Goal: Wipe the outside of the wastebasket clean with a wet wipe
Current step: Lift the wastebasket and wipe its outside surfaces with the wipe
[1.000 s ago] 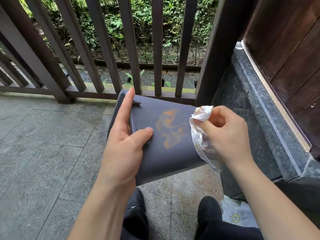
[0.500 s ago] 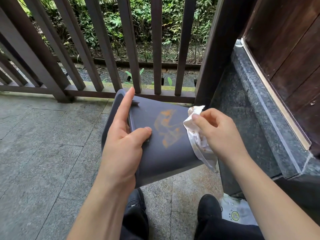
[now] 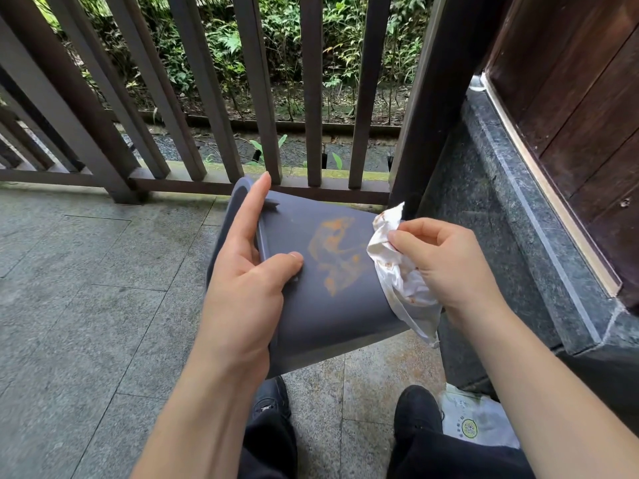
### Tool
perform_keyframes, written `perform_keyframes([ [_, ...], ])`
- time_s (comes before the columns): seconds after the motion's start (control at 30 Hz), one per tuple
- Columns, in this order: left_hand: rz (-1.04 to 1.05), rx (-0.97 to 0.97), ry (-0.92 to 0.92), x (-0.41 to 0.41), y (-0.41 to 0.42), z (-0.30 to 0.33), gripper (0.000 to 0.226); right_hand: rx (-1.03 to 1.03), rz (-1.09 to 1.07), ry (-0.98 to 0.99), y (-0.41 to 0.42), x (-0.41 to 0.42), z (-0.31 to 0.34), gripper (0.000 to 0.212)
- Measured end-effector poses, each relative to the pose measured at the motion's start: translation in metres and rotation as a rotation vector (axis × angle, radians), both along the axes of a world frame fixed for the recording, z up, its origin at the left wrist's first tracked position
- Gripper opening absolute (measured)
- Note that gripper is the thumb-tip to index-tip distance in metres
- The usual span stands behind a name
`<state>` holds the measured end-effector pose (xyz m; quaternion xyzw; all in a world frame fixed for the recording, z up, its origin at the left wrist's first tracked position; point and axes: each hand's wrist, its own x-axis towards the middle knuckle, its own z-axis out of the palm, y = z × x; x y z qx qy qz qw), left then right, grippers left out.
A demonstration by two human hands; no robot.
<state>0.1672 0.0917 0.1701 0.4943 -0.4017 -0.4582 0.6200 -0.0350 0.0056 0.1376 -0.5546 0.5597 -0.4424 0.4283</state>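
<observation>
A dark grey wastebasket lies tilted on its side above the floor, its open end to the left. An orange smear marks its upper wall. My left hand grips the rim, thumb on the outside wall and index finger stretched along the rim. My right hand pinches a crumpled white wet wipe with orange stains, pressed against the basket's right end, just right of the smear.
A dark wooden railing runs across the back with greenery behind. A stone ledge and wooden wall stand at the right. My black shoes rest on the stone floor, a white packet beside the right one.
My right hand with the wipe slid left toward the smear, then back slightly right. The left hand and basket hold almost still.
</observation>
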Motion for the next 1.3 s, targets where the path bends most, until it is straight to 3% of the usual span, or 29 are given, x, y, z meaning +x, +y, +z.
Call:
perform_keyframes([
  [0.53,0.006,0.003,0.004,0.001,0.0,0.001,0.082,0.003,0.078,0.225,-0.001,-0.006,0.002,0.011],
  [0.8,0.022,-0.009,0.014,0.004,0.0,0.0,0.082,-0.02,0.137,0.082,-0.003,-0.009,-0.001,0.012],
  [1.0,0.037,-0.012,0.025,0.006,-0.001,0.002,0.082,-0.1,0.063,0.109,0.003,-0.003,0.0,0.009],
  [1.1,0.07,0.007,0.064,0.011,-0.002,0.002,0.082,-0.219,0.106,0.225,0.012,0.001,0.0,0.021],
  [1.23,0.134,0.014,0.146,0.026,-0.001,0.006,0.081,-0.39,0.394,0.535,0.021,0.01,-0.009,0.048],
  [1.3,0.135,0.011,0.155,0.031,0.001,0.007,0.08,-0.406,0.377,0.605,0.016,0.008,-0.012,0.052],
])
